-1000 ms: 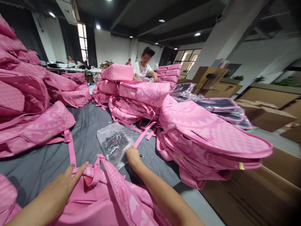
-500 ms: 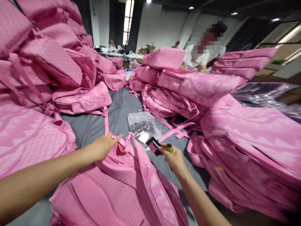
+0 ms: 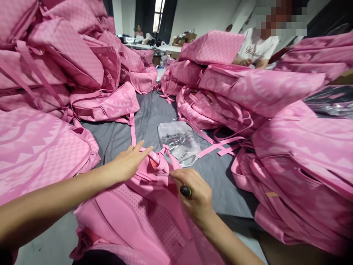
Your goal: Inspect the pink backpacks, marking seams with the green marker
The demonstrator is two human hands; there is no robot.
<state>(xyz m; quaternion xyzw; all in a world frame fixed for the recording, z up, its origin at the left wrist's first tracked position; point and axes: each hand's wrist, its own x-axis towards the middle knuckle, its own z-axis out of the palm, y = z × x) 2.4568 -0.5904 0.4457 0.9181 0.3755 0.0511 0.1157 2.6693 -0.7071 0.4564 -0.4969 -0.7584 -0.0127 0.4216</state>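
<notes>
A pink backpack (image 3: 138,217) lies back-side up right in front of me on the grey table (image 3: 116,138). My left hand (image 3: 129,162) rests flat and open on its top edge, by the carry handle (image 3: 154,162). My right hand (image 3: 193,197) is closed around a dark pen-like tool with a green end (image 3: 185,190) and presses on the backpack's top seam. Just beyond my hands lies a clear plastic bag (image 3: 179,141) of small dark items.
Stacks of pink backpacks rise on the left (image 3: 55,73) and right (image 3: 289,147), with more at the back (image 3: 212,48). A person in a white shirt (image 3: 256,49) works across the table. Other people sit at tables far behind.
My right hand came back from the plastic bag onto the backpack's top seam; the small dark card it held is out of sight. The view has tilted down and closer.
</notes>
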